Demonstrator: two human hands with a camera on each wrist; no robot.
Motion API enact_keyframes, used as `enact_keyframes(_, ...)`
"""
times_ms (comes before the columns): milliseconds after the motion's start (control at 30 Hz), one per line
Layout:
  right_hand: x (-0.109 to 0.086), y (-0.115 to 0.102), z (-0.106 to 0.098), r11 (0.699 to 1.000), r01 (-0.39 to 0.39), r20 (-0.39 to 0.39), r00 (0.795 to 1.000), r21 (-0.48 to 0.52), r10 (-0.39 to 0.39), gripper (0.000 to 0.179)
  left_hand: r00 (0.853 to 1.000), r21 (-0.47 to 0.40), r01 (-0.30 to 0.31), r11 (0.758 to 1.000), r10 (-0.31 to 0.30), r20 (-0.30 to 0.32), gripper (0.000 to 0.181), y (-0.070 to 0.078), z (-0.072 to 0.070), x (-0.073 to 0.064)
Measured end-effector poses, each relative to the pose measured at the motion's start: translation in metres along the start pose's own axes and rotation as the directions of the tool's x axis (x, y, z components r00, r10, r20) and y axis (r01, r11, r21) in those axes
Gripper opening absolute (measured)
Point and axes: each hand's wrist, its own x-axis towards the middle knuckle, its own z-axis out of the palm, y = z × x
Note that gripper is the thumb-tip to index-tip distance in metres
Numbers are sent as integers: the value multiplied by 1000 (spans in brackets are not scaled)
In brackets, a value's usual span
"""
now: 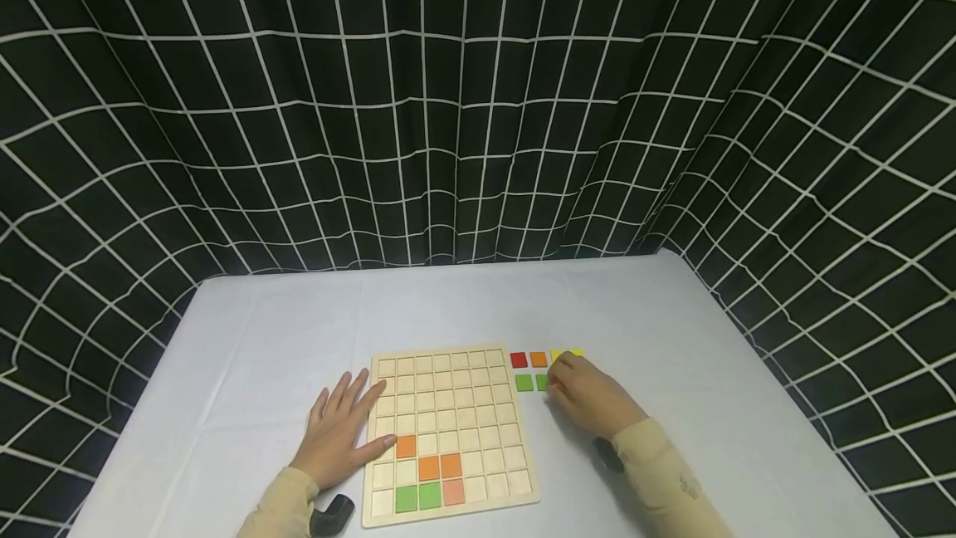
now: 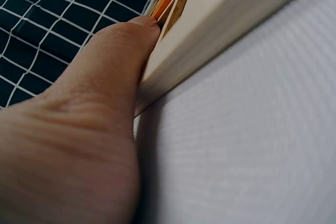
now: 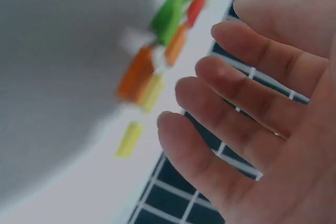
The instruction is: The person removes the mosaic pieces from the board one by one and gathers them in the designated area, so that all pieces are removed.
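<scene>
Wooden grid board (image 1: 466,418): lay between the hands on a white tabletop (image 1: 299,314), tiles set in its near rows.
Left hand (image 1: 336,430): spread fingers across the board's left edge, thumb just beside a seated orange tile (image 1: 406,447).
Right hand (image 1: 593,397): hung past the right edge, fingers loosely bent, well apart from the left.
Loose tiles: red tile (image 1: 519,360), green tile (image 1: 524,383) and yellow tile (image 3: 128,139) lay near its fingertips.

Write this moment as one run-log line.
left hand: on board; right hand: near loose tiles, empty; board: partly filled
</scene>
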Motion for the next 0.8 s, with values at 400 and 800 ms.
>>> enact_keyframes(400,5,-68,1,958,287,24,958,25,-287,8,1000,-14,1,1000,-1,-1,82,2,-2,0)
enact_keyframes(800,7,-119,17,894,440,91,890,88,-447,19,1000,6,-20,1000,20,-17,81,1,-3,-1)
